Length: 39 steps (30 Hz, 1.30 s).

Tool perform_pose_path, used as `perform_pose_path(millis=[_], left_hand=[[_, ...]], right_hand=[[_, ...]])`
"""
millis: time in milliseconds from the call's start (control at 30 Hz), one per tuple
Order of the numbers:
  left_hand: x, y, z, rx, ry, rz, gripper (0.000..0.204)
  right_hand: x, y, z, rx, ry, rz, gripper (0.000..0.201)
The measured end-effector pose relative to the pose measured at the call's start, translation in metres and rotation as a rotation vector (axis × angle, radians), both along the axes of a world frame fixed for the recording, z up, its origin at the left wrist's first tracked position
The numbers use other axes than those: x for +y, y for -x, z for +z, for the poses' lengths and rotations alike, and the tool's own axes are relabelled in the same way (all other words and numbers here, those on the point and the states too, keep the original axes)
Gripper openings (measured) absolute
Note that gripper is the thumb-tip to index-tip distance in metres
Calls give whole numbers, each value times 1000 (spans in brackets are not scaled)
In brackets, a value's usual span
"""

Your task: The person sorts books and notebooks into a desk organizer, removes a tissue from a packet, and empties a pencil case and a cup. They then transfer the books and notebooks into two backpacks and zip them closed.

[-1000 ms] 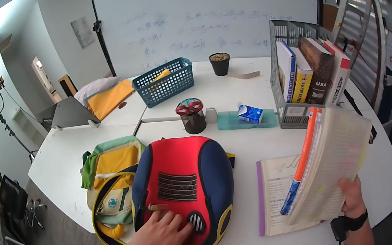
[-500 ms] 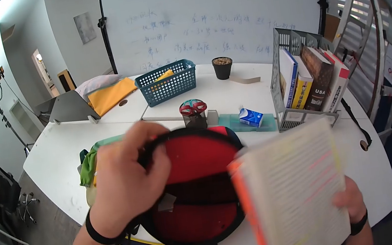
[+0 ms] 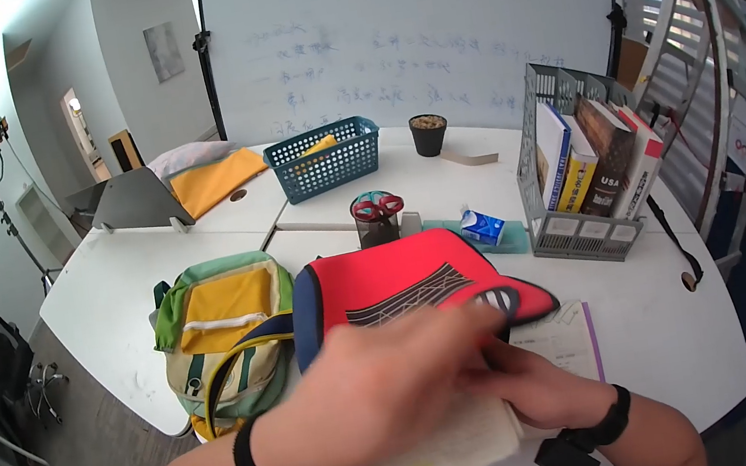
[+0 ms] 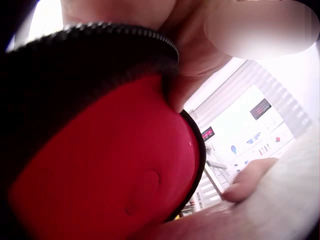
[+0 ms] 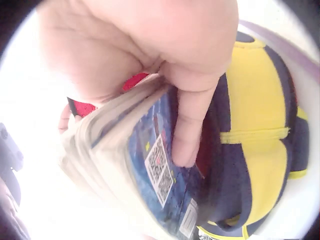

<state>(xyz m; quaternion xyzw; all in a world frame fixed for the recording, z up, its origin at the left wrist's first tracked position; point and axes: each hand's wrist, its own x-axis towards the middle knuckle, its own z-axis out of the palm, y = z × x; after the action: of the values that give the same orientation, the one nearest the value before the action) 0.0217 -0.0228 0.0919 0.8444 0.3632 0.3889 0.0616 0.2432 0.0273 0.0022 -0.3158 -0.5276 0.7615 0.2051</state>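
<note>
A red and navy backpack (image 3: 370, 281) stands on the table with its zipped front flap raised. My left hand (image 3: 377, 394), blurred in the head view, grips the flap's edge; the left wrist view shows its fingers over the zipper rim and the red lining (image 4: 125, 145) beneath. In my right hand (image 3: 548, 390) is a thick book (image 5: 165, 165) with a blue cover and QR codes, thumb and fingers on either side of it. The book sits low at the bag's opening, beside the navy and yellow side panel (image 5: 257, 100). My forearms partly hide the opening.
Left of the bag lies a green and yellow backpack (image 3: 222, 311). An open book with a purple edge (image 3: 591, 331) lies to the right. Behind are a scissors holder (image 3: 377, 228), a blue carton (image 3: 483, 227), a grey book rack (image 3: 585, 246) and a teal basket (image 3: 326, 173).
My left hand has gone from the bag's front to its flap, pulling it open and across. The right hand has brought the thick book from the right side over to the bag's opening.
</note>
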Motion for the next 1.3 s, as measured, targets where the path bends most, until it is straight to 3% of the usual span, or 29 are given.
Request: perform_pose_path(millis=[67, 233, 333, 400, 467, 500, 533, 667, 733, 833, 933, 967, 1033, 1067, 1167, 1300], left_hand=[[-4, 1, -10, 111, -46, -130, 41], [-17, 10, -14, 351, 75, -232, 42], [-20, 25, -24, 187, 99, -225, 40], [-25, 55, -22, -1, 118, -65, 29], [-33, 85, -22, -17, 217, 263, 29], [-40, 96, -26, -39, 402, 369, 32], [-43, 100, -31, -39, 405, 370, 32], [-46, 107, -51, 123, 349, 459, 38], [-42, 110, -60, -141, 429, 466, 44], [-37, 118, -63, -18, 486, 412, 47], [-33, 111, -53, 2, 499, 466, 47], [-29, 111, -52, 0, 498, 465, 47], [-21, 110, -54, -41, 728, 438, 42], [-17, 109, -58, -39, 724, 433, 42], [-15, 105, -69, -68, 756, 411, 32], [-23, 92, -54, -95, 613, 494, 20]], right_hand=[[19, 9, -24, 24, -82, 19, 50], [27, 4, -32, -137, -345, 132, 51], [30, -1, -34, -252, -535, 213, 51], [31, -4, -35, -325, -665, 263, 52], [32, -6, -36, -403, -794, 311, 52], [32, -7, -36, -440, -858, 335, 53], [32, -7, -36, -477, -922, 362, 53], [26, -1, -23, -632, -699, 355, 48], [31, -5, -33, -373, -779, 379, 51], [31, -1, -34, -307, -810, 359, 50], [35, -11, -18, -412, -998, 370, 49], [37, -10, -17, -574, -994, 432, 49], [33, 0, -18, -608, -1016, 387, 49], [32, 4, -19, -641, -1037, 341, 49], [36, 4, -22, -607, -1076, 316, 45], [39, 1, -30, -533, -1131, 276, 37]])
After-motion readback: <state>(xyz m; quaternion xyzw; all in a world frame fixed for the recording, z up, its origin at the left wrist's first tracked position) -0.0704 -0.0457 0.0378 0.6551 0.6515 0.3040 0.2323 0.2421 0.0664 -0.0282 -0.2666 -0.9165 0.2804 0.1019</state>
